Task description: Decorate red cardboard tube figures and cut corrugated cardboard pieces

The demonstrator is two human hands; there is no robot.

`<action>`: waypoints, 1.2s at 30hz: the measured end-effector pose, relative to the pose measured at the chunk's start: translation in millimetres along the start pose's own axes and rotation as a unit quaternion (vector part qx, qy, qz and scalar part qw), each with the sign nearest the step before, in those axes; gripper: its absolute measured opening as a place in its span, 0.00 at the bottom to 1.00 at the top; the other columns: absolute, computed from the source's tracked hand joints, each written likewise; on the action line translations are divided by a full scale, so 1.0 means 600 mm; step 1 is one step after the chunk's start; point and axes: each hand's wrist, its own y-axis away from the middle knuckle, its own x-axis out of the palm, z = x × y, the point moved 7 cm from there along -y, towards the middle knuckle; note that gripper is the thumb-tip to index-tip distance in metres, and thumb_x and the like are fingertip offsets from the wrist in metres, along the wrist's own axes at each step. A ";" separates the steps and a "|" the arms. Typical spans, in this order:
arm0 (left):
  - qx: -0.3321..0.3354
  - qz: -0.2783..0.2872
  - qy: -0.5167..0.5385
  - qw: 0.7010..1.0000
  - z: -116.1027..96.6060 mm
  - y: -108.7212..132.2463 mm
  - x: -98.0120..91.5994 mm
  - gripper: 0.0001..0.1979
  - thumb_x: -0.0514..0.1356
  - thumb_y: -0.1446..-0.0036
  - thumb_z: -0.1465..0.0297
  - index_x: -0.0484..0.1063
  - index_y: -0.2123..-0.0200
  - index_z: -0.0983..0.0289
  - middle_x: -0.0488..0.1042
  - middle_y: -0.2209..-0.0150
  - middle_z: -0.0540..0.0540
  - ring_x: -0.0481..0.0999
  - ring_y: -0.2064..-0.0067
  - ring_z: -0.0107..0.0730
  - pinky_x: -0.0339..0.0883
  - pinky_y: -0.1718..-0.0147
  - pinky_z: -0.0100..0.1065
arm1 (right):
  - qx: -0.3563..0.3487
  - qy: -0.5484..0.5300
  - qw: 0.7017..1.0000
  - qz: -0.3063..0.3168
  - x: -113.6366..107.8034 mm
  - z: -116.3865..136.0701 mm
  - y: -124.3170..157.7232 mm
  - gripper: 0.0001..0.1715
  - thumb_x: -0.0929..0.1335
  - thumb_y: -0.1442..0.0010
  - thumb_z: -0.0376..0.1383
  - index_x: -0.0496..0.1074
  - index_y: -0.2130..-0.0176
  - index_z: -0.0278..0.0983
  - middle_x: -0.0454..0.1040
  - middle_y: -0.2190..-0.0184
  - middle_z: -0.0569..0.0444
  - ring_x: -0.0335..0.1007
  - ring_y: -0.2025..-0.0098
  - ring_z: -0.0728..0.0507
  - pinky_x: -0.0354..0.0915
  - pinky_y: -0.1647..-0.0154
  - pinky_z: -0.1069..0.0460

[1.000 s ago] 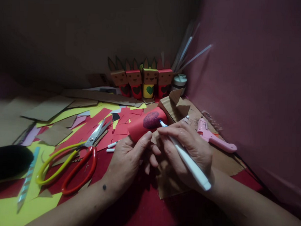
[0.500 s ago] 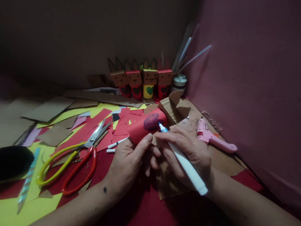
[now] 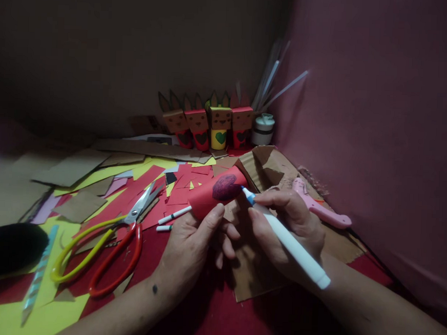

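Observation:
My left hand (image 3: 195,244) is closed around the near end of a red paper tube (image 3: 204,195), thumb on top. A dark purple heart shape (image 3: 228,187) is coloured on the tube's side. In my right hand (image 3: 291,228) is a white marker (image 3: 294,250) with a blue collar, its tip at the right edge of the heart. A cardboard piece (image 3: 265,169) stands behind the tube's far end; whether they are joined I cannot tell. Two thin white pens (image 3: 174,215) lie just left of my left hand.
Scissors (image 3: 134,215) with yellow and red handles and a striped pencil (image 3: 40,276) lie among paper scraps (image 3: 145,182) on the left. A pink glue gun (image 3: 320,210) rests on cardboard at right. Several box-headed paper figures (image 3: 219,121) and a white jar (image 3: 263,130) stand behind.
The marker has shifted right and slightly down with my right hand, its tip moving to the heart's right edge. My left hand still holds the tube, nearly unmoved.

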 end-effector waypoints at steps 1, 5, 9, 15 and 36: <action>-0.001 0.000 -0.003 1.000 0.000 0.001 0.000 0.21 0.56 0.38 0.57 0.74 0.73 0.68 0.74 0.82 0.53 0.68 0.85 0.22 0.61 0.85 0.23 | -0.006 -0.005 1.000 -0.015 -0.005 0.001 -0.001 0.13 0.66 0.39 0.30 0.68 0.54 0.44 0.73 0.71 0.55 0.70 0.78 0.47 0.67 0.81 0.51; -0.006 -0.002 -0.009 1.000 0.001 0.002 0.000 0.22 0.56 0.37 0.56 0.74 0.74 0.67 0.73 0.83 0.53 0.68 0.85 0.23 0.60 0.85 0.23 | -0.017 -0.040 0.999 -0.016 -0.004 0.007 -0.007 0.13 0.68 0.40 0.31 0.68 0.56 0.45 0.73 0.71 0.54 0.73 0.72 0.44 0.70 0.77 0.49; -0.010 0.004 -0.015 1.000 0.002 0.002 0.001 0.22 0.55 0.37 0.56 0.74 0.75 0.67 0.74 0.83 0.54 0.67 0.85 0.23 0.60 0.84 0.24 | -0.028 -0.070 0.997 0.005 0.004 0.014 -0.010 0.16 0.66 0.40 0.27 0.67 0.54 0.45 0.70 0.75 0.58 0.71 0.76 0.47 0.69 0.79 0.51; -0.020 0.002 -0.021 1.000 0.000 0.001 -0.002 0.23 0.54 0.36 0.56 0.75 0.75 0.66 0.72 0.85 0.53 0.68 0.86 0.25 0.61 0.85 0.25 | -0.093 0.024 0.995 0.011 0.001 0.031 -0.016 0.17 0.67 0.43 0.25 0.67 0.56 0.43 0.70 0.76 0.58 0.73 0.72 0.45 0.71 0.72 0.49; -0.020 0.005 -0.048 0.999 0.004 0.001 -0.003 0.24 0.54 0.37 0.54 0.76 0.75 0.66 0.74 0.82 0.55 0.69 0.84 0.24 0.61 0.84 0.25 | -0.098 0.036 0.994 -0.009 -0.011 0.032 -0.020 0.12 0.67 0.46 0.24 0.71 0.61 0.36 0.71 0.73 0.54 0.66 0.71 0.47 0.66 0.70 0.49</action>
